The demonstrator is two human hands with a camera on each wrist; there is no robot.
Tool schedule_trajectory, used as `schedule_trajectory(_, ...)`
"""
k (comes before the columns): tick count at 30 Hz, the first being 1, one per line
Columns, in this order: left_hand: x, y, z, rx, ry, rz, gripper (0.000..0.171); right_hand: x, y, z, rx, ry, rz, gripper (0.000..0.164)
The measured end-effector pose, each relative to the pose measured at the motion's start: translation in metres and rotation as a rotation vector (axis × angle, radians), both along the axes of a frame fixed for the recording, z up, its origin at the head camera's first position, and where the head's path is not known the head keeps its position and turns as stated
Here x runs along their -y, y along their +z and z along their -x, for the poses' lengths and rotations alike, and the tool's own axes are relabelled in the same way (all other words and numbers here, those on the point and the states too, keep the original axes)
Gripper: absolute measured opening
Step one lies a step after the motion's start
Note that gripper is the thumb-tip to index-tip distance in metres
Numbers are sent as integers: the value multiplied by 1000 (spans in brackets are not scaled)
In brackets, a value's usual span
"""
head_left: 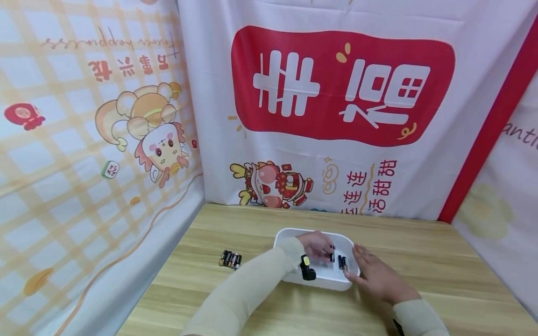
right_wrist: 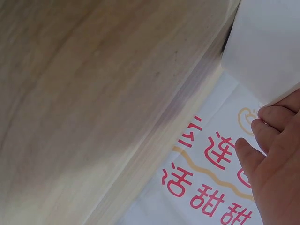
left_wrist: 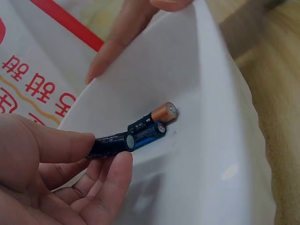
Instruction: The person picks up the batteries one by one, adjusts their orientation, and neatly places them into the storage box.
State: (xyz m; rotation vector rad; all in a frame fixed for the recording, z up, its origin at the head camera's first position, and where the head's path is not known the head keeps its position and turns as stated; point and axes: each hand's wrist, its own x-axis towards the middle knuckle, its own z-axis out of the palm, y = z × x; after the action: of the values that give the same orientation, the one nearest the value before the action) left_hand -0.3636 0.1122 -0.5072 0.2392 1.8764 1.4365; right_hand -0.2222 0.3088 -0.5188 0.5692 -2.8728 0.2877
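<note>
Inside the white plastic basin [head_left: 313,283], my left hand [head_left: 317,245] pinches a black battery [left_wrist: 112,144] between thumb and fingers, its flat end facing away from the palm. Just beyond it, on the basin's floor, two more batteries lie side by side: a copper-topped battery [left_wrist: 164,112] and a dark blue battery [left_wrist: 151,134]. The held one overlaps them in the left wrist view. At the basin's right end, my right hand [head_left: 380,277] rests against the rim with fingers extended, thumb at the front corner. In the right wrist view its fingers [right_wrist: 276,117] lie along the white wall.
Several batteries [head_left: 230,259] lie in a row on the wooden table [head_left: 201,289], left of the basin. A printed cloth [head_left: 210,93] hangs behind the table's far edge, and another patterned cloth [head_left: 84,140] hangs along the left side. A black wrist camera [head_left: 308,270] sits on the left sleeve.
</note>
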Motion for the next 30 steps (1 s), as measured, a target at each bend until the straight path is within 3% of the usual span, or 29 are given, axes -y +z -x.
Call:
schedule_trajectory(5, -8, -10, 2, -14, -3, 47, 12, 0, 1, 1, 15, -14, 7, 85)
schedule_trajectory(11, -18, -20, -2, -77, 49, 78, 10, 1, 2, -1, 18, -16, 12, 87)
schedule_trajectory(24, -26, -8, -22, -234, 77, 254, 7, -1, 2, 2, -31, 24, 16, 85)
schedule_trajectory(30, -35, -12, -21, -297, 100, 315, 13, -1, 3, 1, -43, 21, 7, 85)
